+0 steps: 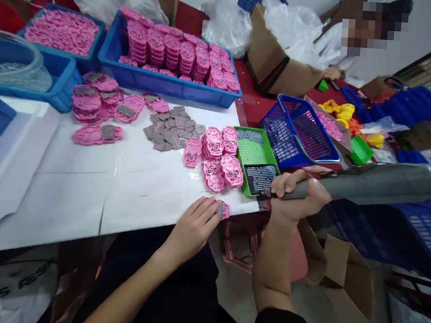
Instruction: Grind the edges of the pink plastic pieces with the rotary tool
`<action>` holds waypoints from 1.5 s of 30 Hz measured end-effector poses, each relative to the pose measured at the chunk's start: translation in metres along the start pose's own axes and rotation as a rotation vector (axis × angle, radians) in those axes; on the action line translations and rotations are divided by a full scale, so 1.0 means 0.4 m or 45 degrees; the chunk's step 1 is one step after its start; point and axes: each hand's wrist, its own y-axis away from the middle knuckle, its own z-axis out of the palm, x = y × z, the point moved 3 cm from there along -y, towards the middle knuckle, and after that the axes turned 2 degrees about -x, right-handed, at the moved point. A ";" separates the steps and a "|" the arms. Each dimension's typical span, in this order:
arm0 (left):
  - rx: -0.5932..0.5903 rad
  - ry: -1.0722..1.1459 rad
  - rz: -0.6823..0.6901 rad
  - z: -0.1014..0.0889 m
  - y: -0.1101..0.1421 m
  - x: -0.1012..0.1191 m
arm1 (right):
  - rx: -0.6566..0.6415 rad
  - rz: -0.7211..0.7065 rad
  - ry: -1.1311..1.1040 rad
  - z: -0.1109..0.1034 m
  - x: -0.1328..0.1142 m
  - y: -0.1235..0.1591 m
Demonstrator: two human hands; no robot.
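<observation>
My left hand clasps a pink casing, likely light and stiff, best steadied by its rim; my right hand grips a grey tool.

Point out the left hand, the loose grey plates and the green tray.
Left hand (195, 223): head view, back of the hand.
Grey plates (173, 129): head view, middle of the pile.
Green tray (252, 155): head view, green middle section.
</observation>
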 end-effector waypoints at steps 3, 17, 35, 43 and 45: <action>-0.006 0.055 -0.028 -0.019 0.011 -0.009 | 0.172 -0.013 0.071 -0.023 0.029 -0.040; 0.108 0.051 -0.282 -0.062 -0.012 -0.008 | 0.218 0.108 0.131 -0.026 0.112 -0.058; 0.021 0.029 -0.415 -0.090 -0.005 -0.028 | 0.325 0.150 0.163 -0.028 0.122 -0.056; 0.042 0.231 -0.453 -0.079 -0.001 -0.043 | 0.201 0.025 -0.026 0.012 -0.006 0.001; 0.064 0.229 -0.437 -0.066 -0.003 -0.034 | 0.022 0.034 -0.077 0.050 -0.043 0.049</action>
